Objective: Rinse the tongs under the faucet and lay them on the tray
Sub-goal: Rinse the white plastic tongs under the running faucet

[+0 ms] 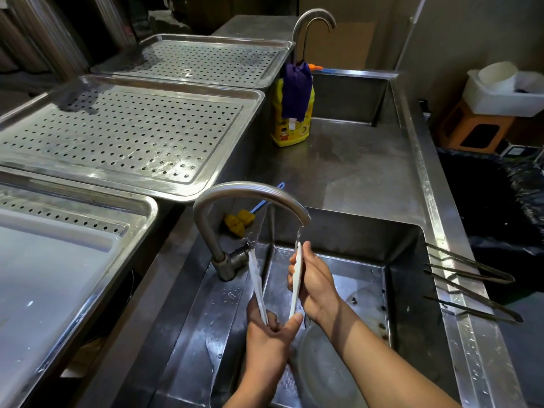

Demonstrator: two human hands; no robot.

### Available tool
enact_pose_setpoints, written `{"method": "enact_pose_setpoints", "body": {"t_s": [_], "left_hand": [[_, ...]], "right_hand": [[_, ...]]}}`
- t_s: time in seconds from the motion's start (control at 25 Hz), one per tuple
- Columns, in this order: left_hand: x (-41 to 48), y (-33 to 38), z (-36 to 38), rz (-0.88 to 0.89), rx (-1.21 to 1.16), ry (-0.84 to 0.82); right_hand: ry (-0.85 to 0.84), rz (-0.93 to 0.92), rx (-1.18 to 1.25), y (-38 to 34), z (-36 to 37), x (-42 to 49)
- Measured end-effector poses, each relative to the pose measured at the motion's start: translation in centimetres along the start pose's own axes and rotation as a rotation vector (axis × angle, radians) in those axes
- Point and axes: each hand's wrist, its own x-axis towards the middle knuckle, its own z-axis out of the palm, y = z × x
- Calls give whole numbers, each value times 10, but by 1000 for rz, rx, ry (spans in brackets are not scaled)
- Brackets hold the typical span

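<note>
White tongs (256,285) stand spread open over the steel sink (403,278), tips pointing up. My left hand (269,338) grips their hinged lower end. My right hand (316,282) wraps the right arm of the tongs, whose tip sits in the water running from the curved faucet (250,191). The left arm of the tongs reaches up beside the faucet's base. A perforated steel tray (229,169) lies on the counter to the upper left.
Two metal tongs (471,285) rest across the sink's right rim. A yellow detergent bottle (291,125) with a purple cloth stands behind. A yellow brush (238,222) lies by the faucet. A clear bowl (321,375) sits in the sink. More trays (141,207) line the left.
</note>
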Motion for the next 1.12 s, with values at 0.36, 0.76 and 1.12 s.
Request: {"method": "enact_pose_setpoints", "body": {"t_s": [0.36,0.76,1.12], "left_hand": [[7,2,-3,-169,-164,-4],[10,-4,-5,-174,-161,3],[3,-13,-9,-30,-59,16]], "right_hand": [[-243,-14,138,-18,-3,-9],[-200,-5,-9,-9,-8,-10],[-224,-37,-61,-17,-20,-12]]}}
